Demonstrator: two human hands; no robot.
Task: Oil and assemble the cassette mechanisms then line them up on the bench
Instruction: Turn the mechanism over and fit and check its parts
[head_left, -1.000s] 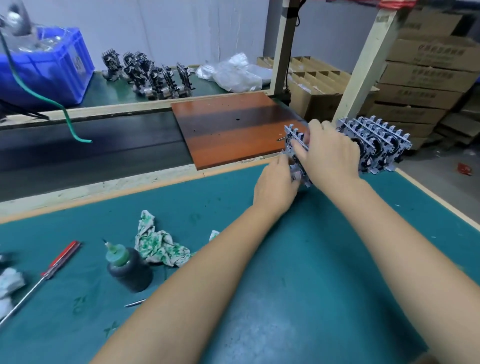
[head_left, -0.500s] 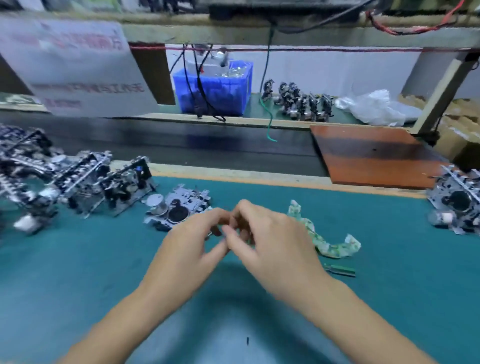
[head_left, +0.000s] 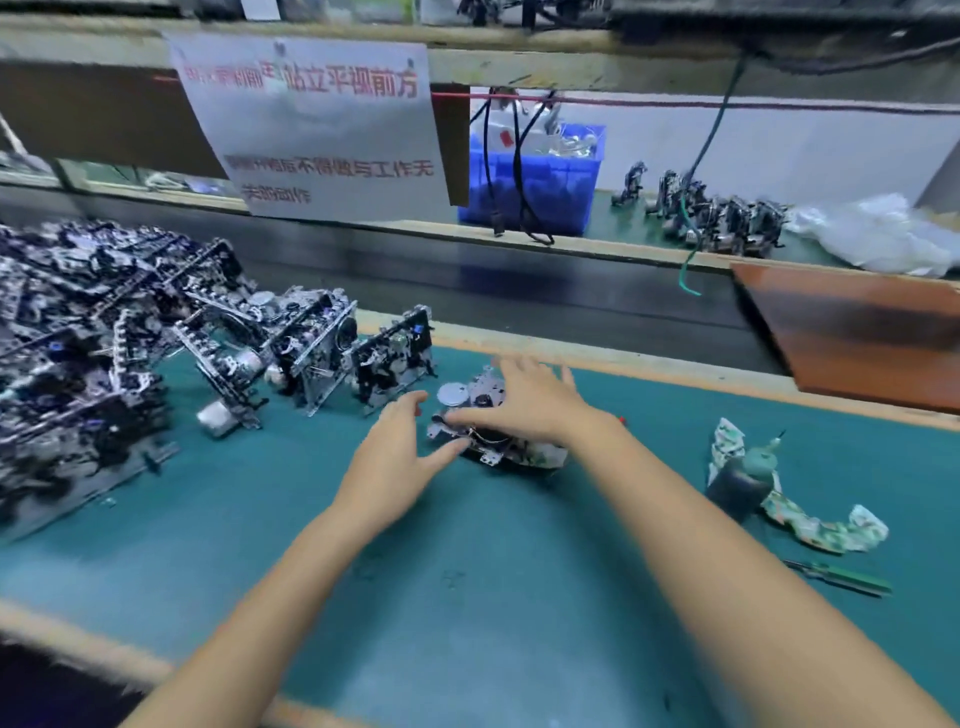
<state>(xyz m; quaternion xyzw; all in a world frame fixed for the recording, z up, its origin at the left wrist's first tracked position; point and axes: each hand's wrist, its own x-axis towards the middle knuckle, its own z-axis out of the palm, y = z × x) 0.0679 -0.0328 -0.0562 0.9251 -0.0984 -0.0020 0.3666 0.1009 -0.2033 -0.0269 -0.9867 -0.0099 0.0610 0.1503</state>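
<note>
Reaching with spread fingers, both hands are closing on one cassette mechanism (head_left: 470, 415) lying flat near the bench's far edge: right hand (head_left: 524, 402) hovering over it, left hand (head_left: 397, 449) touching its near side, probably to lift it for oiling; neither is gripping.

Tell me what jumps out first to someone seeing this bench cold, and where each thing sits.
The big tangled heap of cassette mechanisms fills the left of the green bench mat. At the centre, both hands reach for a single mechanism lying flat: the right hand spreads over it and the left hand comes in beside it. A white sign with red characters hangs above the conveyor behind.
</note>
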